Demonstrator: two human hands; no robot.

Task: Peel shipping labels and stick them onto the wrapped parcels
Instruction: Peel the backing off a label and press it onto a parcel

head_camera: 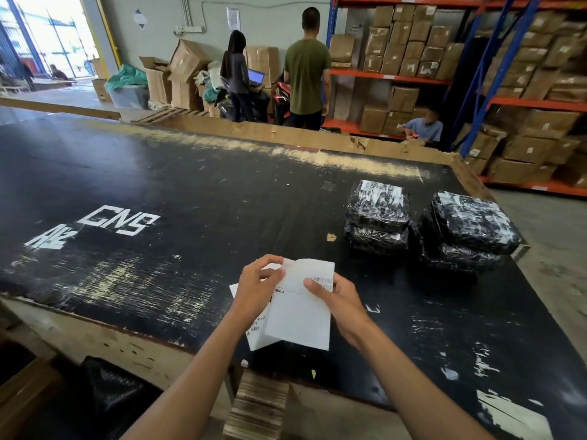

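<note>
Both my hands hold a white shipping label sheet (301, 315) above the near edge of the black table (158, 192). My left hand (259, 287) pinches its upper left corner, where a layer curls up. My right hand (330, 296) grips the right edge beside a small barcode. A second white label (257, 336) lies under it on the table. Two stacks of parcels wrapped in black plastic sit at the right: one stack (378, 214) nearer the middle, the other stack (470, 227) by the table's right edge.
A stack of cardboard sheets (257, 408) stands against the table's near side. Beyond the table's far rim two people (305, 68) stand at a laptop among open boxes. A third person (424, 128) sits low by orange shelving full of cartons (413, 46).
</note>
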